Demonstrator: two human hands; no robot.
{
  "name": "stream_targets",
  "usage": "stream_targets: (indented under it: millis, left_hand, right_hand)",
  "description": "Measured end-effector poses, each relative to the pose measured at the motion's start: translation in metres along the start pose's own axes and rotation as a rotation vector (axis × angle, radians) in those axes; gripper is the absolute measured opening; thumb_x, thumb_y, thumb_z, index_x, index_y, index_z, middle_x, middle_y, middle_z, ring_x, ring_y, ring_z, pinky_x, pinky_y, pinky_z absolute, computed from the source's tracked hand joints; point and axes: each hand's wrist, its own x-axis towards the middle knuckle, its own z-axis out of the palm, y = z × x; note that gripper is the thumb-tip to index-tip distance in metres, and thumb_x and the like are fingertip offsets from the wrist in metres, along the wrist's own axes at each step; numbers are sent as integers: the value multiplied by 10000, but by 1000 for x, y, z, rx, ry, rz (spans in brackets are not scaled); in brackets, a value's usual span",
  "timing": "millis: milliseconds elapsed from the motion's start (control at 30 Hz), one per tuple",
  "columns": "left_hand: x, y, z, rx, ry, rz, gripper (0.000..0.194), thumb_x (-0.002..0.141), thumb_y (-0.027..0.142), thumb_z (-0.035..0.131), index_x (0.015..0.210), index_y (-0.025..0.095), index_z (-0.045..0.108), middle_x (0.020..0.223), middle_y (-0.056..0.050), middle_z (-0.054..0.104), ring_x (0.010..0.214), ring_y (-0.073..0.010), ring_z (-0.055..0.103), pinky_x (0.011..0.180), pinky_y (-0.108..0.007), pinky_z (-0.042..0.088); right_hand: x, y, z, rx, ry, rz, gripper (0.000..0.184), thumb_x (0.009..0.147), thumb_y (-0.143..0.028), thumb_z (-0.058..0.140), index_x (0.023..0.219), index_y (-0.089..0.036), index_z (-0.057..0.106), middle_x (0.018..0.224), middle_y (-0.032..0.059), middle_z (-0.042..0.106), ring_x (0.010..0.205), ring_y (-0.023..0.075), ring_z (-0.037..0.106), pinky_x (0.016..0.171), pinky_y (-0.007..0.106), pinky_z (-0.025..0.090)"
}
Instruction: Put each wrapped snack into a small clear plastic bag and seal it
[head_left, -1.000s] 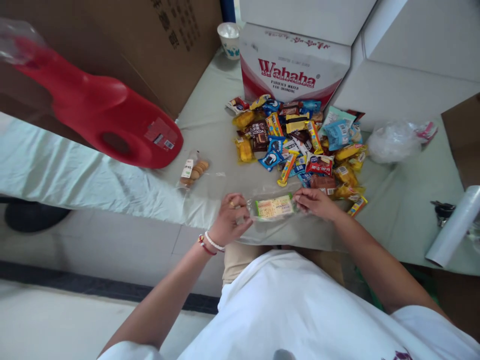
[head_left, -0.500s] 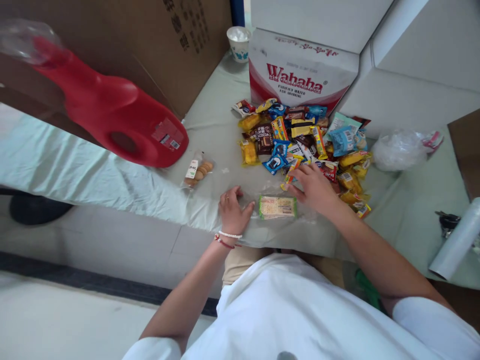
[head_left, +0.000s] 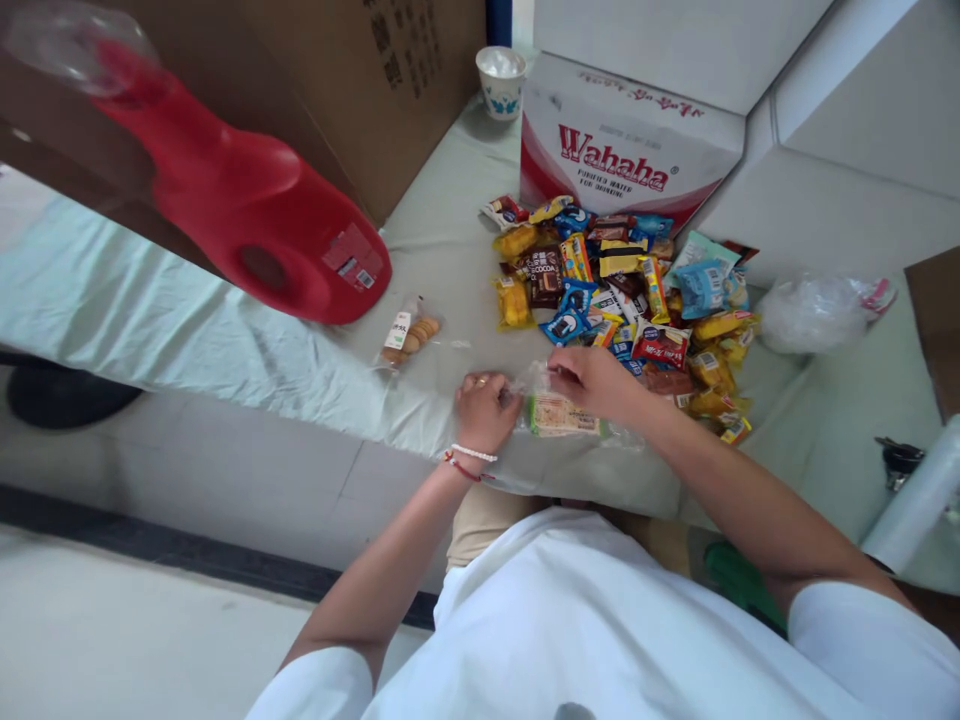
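Left hand (head_left: pixel 486 412): grip nearly closed, fingers curled, pinching the left edge of a thin, crinkled clear plastic film (head_left: pixel 531 380). Right hand (head_left: pixel 596 385): grip also nearly closed, thumb and fingertips together on the upper part of the same film; the exact fingertip contact is partly hidden by the hand itself.

Flat rectangular cracker pack with green edges (head_left: pixel 566 417) lies on the bench (head_left: pixel 442 235), under pale green cloth, near its front edge. Pack sits between the hands, right hand over its upper right part. Film shows above it and past its right end; can't tell if it wraps the pack fully.

Mixed heap of small yellow, blue, red and brown wrapped snacks (head_left: pixel 544 277) just beyond the right hand, in front of a white-and-red cardboard Wahaha box (head_left: pixel 622 150). White paper cup with blue print (head_left: pixel 502 85) beside the box's left side.

Small clear bag of round tan cookies, white label (head_left: pixel 411 333), left of the heap. Large red plastic jug with a handle hole (head_left: pixel 300 225) further left. Crumpled clear plastic bag (head_left: pixel 814 313) right of the heap.
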Motion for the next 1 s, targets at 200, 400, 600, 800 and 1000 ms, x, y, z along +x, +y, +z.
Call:
stream_targets:
  millis: [200,400,600,800,1000]
  left_hand:
    - [-4,-10,-21,-281,41,2,135,874,303,575,771,221,601,814,-35,651,809,-207,607,789,-355,495]
    - [-15,12,-24,-937,-263,-229,192,862,399,623,862,208,614,625,47,599,493,-112,543,511,-243,447]
    - [-34,46,10,-520,-186,154,341,904,167,456,1119,156,721,1034,-112,715,1001,-223,673,937,-409,569]
    - [-56,46,33,-99,-68,433,456,930,132,465,1366,154,599,1240,-172,614,1139,-283,592,992,-487,553]
    - [-58,46,39,96,-6,439,444,973,151,448,1387,201,598,1220,-156,645,1105,-280,587,834,-417,547]
  right_hand:
    - [-51,-30,45,-318,-148,-92,294,1010,-185,509,1247,-187,682,1098,137,682,987,266,615,815,342,449]
    - [-68,-33,73,-280,-50,-42,393,986,-153,521,1364,-181,628,1219,168,638,1110,305,543,993,474,477]
    - [-108,-13,68,112,219,-73,259,996,-184,506,1183,-220,682,1195,114,684,1106,240,622,990,419,522]
    - [-113,28,55,4,506,460,422,966,-334,578,1349,-159,603,1261,189,635,1074,286,649,873,403,538]
    - [-122,39,50,-224,231,446,171,955,-304,584,926,-215,727,866,94,660,883,247,618,786,332,495]
